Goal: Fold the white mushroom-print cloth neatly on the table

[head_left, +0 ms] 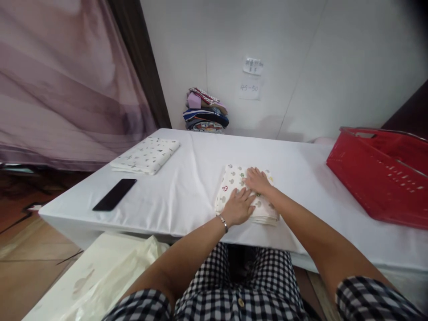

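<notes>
We press both palms flat on the folded cloth [234, 187] — left hand [238, 207] nearer us, right hand [257, 180] just beyond, fingers spread, gripping nothing; a phone [114, 194] lies far left.

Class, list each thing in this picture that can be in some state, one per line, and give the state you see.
Patterned cloth: folded, flat on the table, under both hands.
Left hand: open, palm down on the cloth.
Right hand: open, palm down on the cloth.
Second cloth: folded, lying untouched.
Phone: screen dark, flat on the table.
Red basket: tilted on the table; contents cannot be seen.
Fabric pile: stacked against the wall.
</notes>
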Available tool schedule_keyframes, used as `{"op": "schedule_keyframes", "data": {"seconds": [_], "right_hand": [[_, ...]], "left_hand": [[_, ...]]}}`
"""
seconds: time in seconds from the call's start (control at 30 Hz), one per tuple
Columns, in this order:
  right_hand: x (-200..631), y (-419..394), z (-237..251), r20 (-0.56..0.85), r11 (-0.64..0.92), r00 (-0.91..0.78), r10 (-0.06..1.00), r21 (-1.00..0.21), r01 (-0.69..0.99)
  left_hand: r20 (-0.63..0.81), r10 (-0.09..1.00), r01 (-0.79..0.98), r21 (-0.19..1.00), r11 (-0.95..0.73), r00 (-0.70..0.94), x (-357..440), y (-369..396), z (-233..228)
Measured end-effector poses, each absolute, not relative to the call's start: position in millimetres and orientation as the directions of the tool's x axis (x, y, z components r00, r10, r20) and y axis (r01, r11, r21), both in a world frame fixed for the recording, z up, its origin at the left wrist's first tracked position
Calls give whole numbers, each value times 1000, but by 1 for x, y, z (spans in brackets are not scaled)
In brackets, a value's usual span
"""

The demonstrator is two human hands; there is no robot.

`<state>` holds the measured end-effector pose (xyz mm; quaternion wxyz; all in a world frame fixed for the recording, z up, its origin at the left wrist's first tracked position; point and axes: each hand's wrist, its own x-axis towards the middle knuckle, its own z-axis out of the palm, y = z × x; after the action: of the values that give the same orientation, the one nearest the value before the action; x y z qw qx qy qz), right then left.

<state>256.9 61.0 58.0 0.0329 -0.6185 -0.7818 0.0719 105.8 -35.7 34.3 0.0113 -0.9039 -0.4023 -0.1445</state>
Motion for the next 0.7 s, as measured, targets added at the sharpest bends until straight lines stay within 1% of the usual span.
{"op": "schedule_keyframes", "data": {"seconds": [0.1,0.13,0.2,0.3,0.4,0.5,0.6,0.67,0.7], "right_hand": [[225,75,66,14,374,-377,926,-163,913],[214,80,65,-4,419,-425,905,-170,892],[197,88,58,-65,452,-470,880,-186,872],[188,95,46,-107,444,-468,877,-193,875],[191,99,42,-123,454,-484,867,-207,866],[190,99,47,-127,456,-486,864,-210,865],[194,97,56,-138,448,-483,864,-226,865],[206,91,62,-109,433,-464,879,-222,873],[217,87,63,-71,409,-430,900,-203,890]], "left_hand": [[270,727,731,103,-674,632,106,-35,35],[279,722,729,100,-677,633,107,-35,36],[304,713,727,88,-681,632,107,-36,36],[320,711,731,79,-678,626,108,-36,35],[293,728,740,92,-666,619,109,-36,35],[249,739,741,108,-663,625,109,-34,36],[235,743,740,120,-661,626,109,-34,38],[225,752,745,132,-654,620,109,-35,37],[220,756,747,138,-650,617,109,-35,37]]}}
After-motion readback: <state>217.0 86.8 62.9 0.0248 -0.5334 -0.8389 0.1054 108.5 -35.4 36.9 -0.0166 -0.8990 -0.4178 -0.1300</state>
